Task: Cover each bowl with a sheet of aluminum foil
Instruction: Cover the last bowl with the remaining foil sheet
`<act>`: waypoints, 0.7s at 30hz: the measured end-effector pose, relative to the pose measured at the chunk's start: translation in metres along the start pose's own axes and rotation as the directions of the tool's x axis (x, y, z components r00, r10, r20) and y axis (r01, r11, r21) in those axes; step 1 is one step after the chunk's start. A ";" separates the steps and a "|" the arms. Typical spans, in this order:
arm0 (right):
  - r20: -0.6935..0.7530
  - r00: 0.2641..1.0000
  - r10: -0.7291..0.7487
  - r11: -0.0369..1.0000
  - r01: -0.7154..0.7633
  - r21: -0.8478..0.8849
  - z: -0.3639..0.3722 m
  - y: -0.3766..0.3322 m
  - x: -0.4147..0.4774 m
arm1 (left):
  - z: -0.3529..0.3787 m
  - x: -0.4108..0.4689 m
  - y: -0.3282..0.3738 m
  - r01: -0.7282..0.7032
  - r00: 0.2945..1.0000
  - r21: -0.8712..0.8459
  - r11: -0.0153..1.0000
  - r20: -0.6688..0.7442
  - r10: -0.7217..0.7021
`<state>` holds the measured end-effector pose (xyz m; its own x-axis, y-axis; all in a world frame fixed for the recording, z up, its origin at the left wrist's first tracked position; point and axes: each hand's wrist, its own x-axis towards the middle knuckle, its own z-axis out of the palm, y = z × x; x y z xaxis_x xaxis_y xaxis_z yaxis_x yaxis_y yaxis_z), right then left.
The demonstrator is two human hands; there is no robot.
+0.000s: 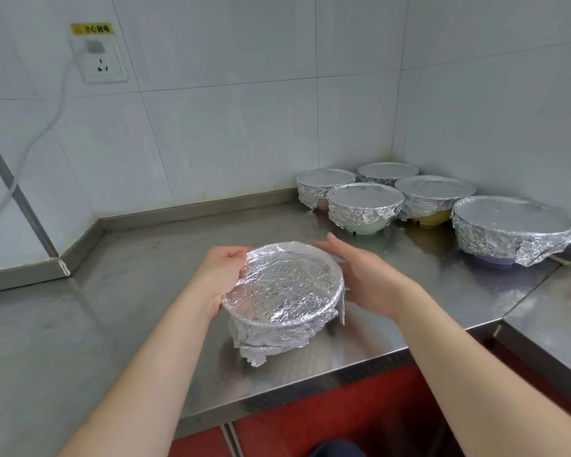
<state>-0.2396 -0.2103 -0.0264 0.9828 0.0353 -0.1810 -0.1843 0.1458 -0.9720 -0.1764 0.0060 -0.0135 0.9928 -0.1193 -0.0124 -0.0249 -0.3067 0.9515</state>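
Note:
A bowl wrapped in crinkled aluminum foil (282, 298) is tilted toward me, just above the steel counter (129, 311). My left hand (220, 278) grips its left side, fingers curled over the rim. My right hand (365, 278) presses flat against its right side with fingers straight. The bowl itself is hidden under the foil. Several more foil-covered bowls stand in the back right corner: a green one (365, 206), a yellow one (434, 197), a purple one (511, 230), a pink one (323, 186) and one at the very back (388, 171).
White tiled walls close the counter at the back and right. A wall socket (101, 62) with a white cable (51, 120) is at upper left. The counter's front edge (310, 387) runs below the bowl, with red floor beneath. A second steel surface (554, 311) adjoins on the right.

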 end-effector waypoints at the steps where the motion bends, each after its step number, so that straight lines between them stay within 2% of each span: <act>1: 0.013 1.000 -0.017 1.000 0.017 0.021 -0.002 0.007 -0.006 | 0.001 -0.003 0.001 -0.003 0.999 -0.030 1.000 -0.034 0.002; 4: 0.000 0.998 -0.065 0.997 0.065 0.046 -0.002 0.024 -0.016 | 0.003 -0.011 0.003 0.006 0.995 -0.124 0.992 -0.100 -0.019; 6: 0.017 0.995 -0.098 0.992 0.096 0.087 -0.004 0.028 -0.022 | 0.005 -0.016 0.003 -0.028 0.991 -0.084 0.996 -0.136 0.016; 8: 0.027 0.992 -0.119 0.984 0.115 0.133 -0.006 0.028 -0.024 | 0.004 -0.025 0.006 -0.133 0.975 0.030 0.991 -0.175 0.136; 10: 0.028 0.991 -0.130 0.983 0.125 0.135 -0.007 0.028 -0.026 | 0.003 -0.040 0.010 -0.290 0.942 0.136 0.947 -0.131 0.307; 13: 0.052 0.990 -0.133 0.984 0.126 0.123 -0.006 0.026 -0.028 | 0.008 -0.065 0.011 -0.478 0.876 0.319 0.819 0.096 0.473; 16: 0.139 0.976 -0.165 0.982 0.150 0.111 -0.004 0.027 -0.031 | 0.021 -0.085 0.009 -0.640 0.757 0.519 0.567 0.297 0.582; 17: 0.158 0.972 -0.176 0.981 0.160 0.109 -0.003 0.027 -0.032 | 0.024 -0.089 0.009 -0.659 0.736 0.545 0.519 0.321 0.596; 19: 0.172 0.966 -0.195 0.975 0.172 0.137 0.000 0.029 -0.035 | 0.027 -0.090 0.007 -0.683 0.706 0.540 0.492 0.315 0.634; 21: 0.164 0.962 -0.219 0.961 0.183 0.208 0.005 0.032 -0.038 | 0.030 -0.089 0.004 -0.729 0.646 0.537 0.424 0.333 0.687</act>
<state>-0.2826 -0.2021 -0.0497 0.9844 0.1643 0.0630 0.0011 0.3524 -0.9359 -0.2683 -0.0126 -0.0178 0.5849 -0.6023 0.5432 -0.7971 -0.5507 0.2476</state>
